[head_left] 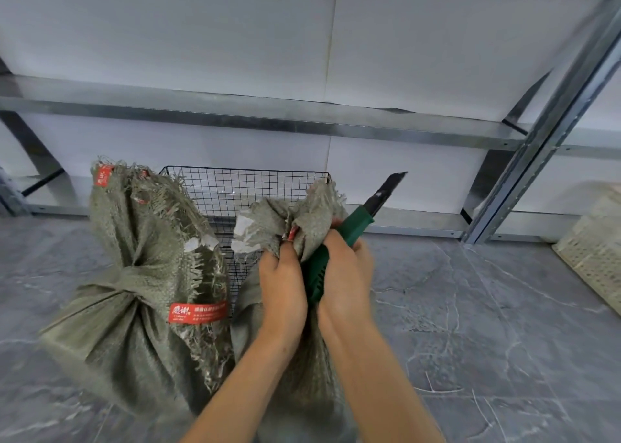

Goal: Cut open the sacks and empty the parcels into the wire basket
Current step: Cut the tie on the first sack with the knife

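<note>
Sacks of grey-green woven plastic stand side by side on the grey stone floor, both in front of the black wire basket. The left sack is knotted at its neck and untouched. The right sack is the one in hand. The left hand grips its bunched neck just below a red tie, fingers curled into the cloth. The right hand is clenched round the green handle of a utility knife. Its extended blade points up and away, clear of the weave. No parcels show; they are presumably inside. This looks like the opening step, with the cut not yet made. Next, the blade needs bringing down to the neck beside the tie and drawing away from the gripping fingers, which sit very close to it.
</note>
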Demonstrator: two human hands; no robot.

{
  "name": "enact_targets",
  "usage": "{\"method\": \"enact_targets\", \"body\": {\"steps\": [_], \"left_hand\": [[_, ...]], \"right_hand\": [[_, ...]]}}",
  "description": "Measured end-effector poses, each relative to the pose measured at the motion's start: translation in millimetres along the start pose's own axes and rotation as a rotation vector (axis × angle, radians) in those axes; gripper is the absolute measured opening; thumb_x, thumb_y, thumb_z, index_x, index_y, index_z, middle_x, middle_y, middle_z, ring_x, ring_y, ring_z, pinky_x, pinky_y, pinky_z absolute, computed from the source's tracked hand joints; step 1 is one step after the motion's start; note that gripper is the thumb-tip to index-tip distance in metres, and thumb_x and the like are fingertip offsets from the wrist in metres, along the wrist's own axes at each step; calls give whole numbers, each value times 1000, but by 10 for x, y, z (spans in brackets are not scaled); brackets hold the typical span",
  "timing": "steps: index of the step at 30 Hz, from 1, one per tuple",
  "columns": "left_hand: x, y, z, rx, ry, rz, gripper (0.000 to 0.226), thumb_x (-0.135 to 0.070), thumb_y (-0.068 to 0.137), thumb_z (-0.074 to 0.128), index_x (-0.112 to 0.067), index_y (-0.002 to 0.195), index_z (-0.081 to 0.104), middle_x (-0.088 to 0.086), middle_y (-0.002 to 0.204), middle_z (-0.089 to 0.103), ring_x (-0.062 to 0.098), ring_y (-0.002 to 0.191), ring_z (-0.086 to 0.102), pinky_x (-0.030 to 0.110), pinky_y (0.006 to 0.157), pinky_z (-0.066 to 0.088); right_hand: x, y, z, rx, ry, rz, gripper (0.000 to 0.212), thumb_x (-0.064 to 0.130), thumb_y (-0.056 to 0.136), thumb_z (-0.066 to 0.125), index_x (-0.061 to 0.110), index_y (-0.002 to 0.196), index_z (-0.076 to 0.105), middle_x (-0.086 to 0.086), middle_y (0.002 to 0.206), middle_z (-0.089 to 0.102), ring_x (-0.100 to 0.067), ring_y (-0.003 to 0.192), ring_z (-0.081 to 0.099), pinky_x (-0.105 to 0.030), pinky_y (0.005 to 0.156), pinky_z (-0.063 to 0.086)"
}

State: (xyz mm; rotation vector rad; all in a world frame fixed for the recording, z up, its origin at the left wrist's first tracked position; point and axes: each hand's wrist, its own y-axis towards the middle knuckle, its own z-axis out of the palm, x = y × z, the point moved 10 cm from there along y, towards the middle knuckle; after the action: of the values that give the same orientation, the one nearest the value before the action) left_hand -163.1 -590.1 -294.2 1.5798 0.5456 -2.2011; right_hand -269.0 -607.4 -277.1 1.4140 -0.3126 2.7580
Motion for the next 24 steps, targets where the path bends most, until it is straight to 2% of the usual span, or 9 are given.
{"method": "enact_targets", "body": {"steps": [4, 6, 8, 10, 12, 14, 16, 20, 24], "left_hand": [[-3, 79, -22, -10, -49, -13, 17, -16, 97, 40, -20, 87, 53, 4, 95, 61, 27, 102, 59, 49, 97, 46], [-12, 144, -45, -25, -55, -11, 14, -18, 98, 40, -17, 97, 55, 6, 107, 62, 25, 108, 58, 48, 101, 43], [15, 191, -41, -22, -73, -22, 22, -18, 98, 41, -16, 117, 52, 7, 119, 61, 23, 112, 57, 47, 103, 42], [63, 234, -23, -4, -95, -35, 28, -16, 97, 44, -19, 124, 50, 6, 121, 61, 23, 112, 58, 49, 102, 43], [84, 260, 20, 35, -135, -28, 32, -14, 95, 49, -22, 126, 51, 7, 120, 63, 25, 111, 60, 51, 100, 45], [89, 269, 71, 71, -140, -9, 34, -11, 95, 50, -22, 127, 51, 7, 120, 64, 25, 110, 61, 51, 98, 47], [92, 272, 102, 88, -120, 10, 34, -8, 96, 48, -20, 128, 50, 9, 118, 64, 25, 106, 63, 45, 91, 52], [89, 304, 165, 97, -100, 37, 31, -7, 97, 47, -16, 127, 48, 11, 101, 62, 20, 80, 62, 30, 60, 50], [113, 332, 300, 158, -122, 23, 28, -10, 96, 48, -26, 117, 55, 12, 85, 56, 27, 62, 52, 35, 57, 46]], "right_hand": [[158, 37, -86, 11, 82, -18, 26, -9, 89, 47, 12, 74, 53, -9, 81, 69, -17, 62, 62, -29, 60, 54], [308, 65, -308, -92, -34, -89, 24, -6, 90, 47, 12, 76, 52, -8, 85, 70, -14, 56, 59, -27, 55, 52], [375, 104, -512, -178, -204, -116, 20, -4, 90, 47, 11, 82, 56, -7, 83, 66, -12, 51, 55, -25, 51, 49], [299, 153, -575, -173, -336, -63, 20, -1, 91, 47, 12, 95, 61, -6, 79, 60, -11, 51, 55, -23, 47, 47], [126, 187, -549, -104, -401, 49, 21, 2, 92, 48, 15, 101, 61, -6, 75, 58, -13, 51, 53, -23, 46, 44], [-9, 181, -473, -5, -473, 131, 16, 2, 89, 48, 12, 89, 60, -7, 63, 55, -15, 47, 49, -27, 45, 42], [-65, 175, -405, 81, -566, 130, 13, 1, 85, 49, 9, 75, 53, -7, 53, 49, -17, 44, 44, -28, 45, 38], [-97, 162, -242, 246, -636, 75, 19, 8, 84, 53, 10, 66, 49, -8, 49, 43, -17, 43, 40, -30, 48, 32], [-124, 133, -168, 392, -634, 111, 20, 28, 88, 61, 15, 75, 54, -3, 54, 48, -13, 46, 45, -27, 49, 38]]}}
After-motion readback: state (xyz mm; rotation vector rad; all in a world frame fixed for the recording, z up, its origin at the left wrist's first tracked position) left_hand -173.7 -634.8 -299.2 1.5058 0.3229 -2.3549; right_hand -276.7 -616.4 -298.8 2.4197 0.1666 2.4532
